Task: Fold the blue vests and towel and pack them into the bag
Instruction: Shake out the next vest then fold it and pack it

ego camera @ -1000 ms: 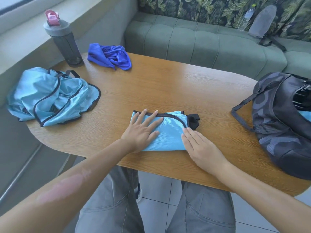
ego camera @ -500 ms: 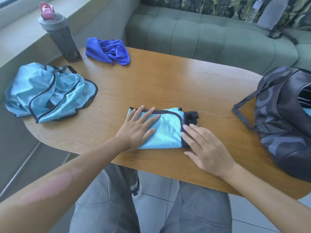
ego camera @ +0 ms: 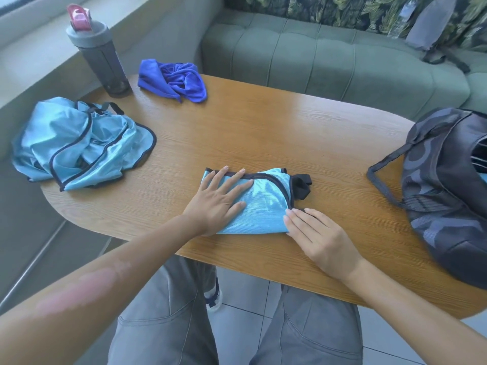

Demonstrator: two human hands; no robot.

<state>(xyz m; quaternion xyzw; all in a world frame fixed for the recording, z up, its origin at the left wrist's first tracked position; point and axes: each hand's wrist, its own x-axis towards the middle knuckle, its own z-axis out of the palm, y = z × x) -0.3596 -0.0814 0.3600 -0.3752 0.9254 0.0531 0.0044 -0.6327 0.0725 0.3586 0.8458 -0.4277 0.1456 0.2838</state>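
head view | looks forward, down — close over table [ego camera: 263, 133] near edge

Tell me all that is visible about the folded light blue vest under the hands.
The folded vest is light blue, shiny fabric with black trim and a black strap end at its right. It lies flat as a small packet near the table's front edge. The left hand presses flat on its left part; the right hand's fingers touch its right edge.

a lounge or home seating corner, judging by the tufted green sofa [ego camera: 342, 59] with leaf-print cushions [ego camera: 329, 9]. a rounded wooden worktop [ego camera: 263, 133] stands before it on a tiled floor [ego camera: 242, 320], beside a window ledge [ego camera: 39, 35].
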